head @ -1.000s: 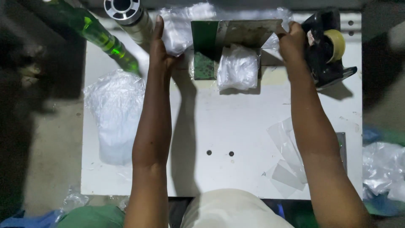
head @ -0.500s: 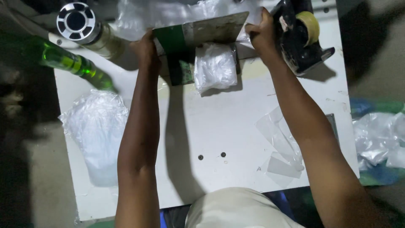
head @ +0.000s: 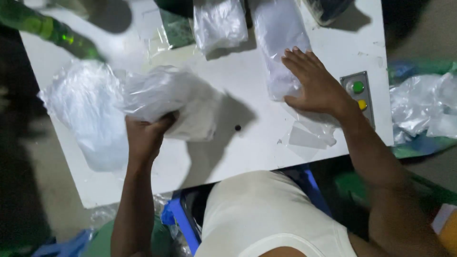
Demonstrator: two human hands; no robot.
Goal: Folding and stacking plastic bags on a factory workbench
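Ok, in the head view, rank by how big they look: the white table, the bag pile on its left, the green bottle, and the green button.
1. white table
2. bag pile
3. green bottle, partly cut off at the frame edge, so its rank against the pile is less sure
4. green button
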